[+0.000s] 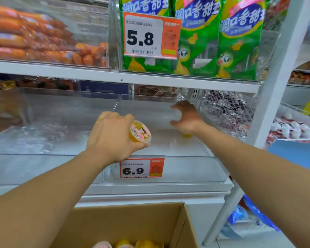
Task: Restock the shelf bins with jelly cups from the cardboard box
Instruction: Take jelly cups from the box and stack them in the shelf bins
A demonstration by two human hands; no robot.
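Note:
My left hand point(111, 136) grips a yellow jelly cup point(139, 131) with a pink printed lid, held over the front of a clear shelf bin point(168, 169) that carries a 6.9 price tag. My right hand point(185, 117) reaches deeper into the same bin with fingers spread and nothing in them. A small yellow jelly cup point(187, 135) peeks out just below that wrist on the bin floor. At the bottom edge, the open cardboard box point(132, 224) shows several pink and yellow cups point(132, 244).
A second clear bin point(43, 140) stands to the left. The white shelf point(150, 77) above holds sausages and green snack bags behind a 5.8 tag. A white upright post point(268, 97) bounds the right side, with a wire basket point(227, 111) of packets beside it.

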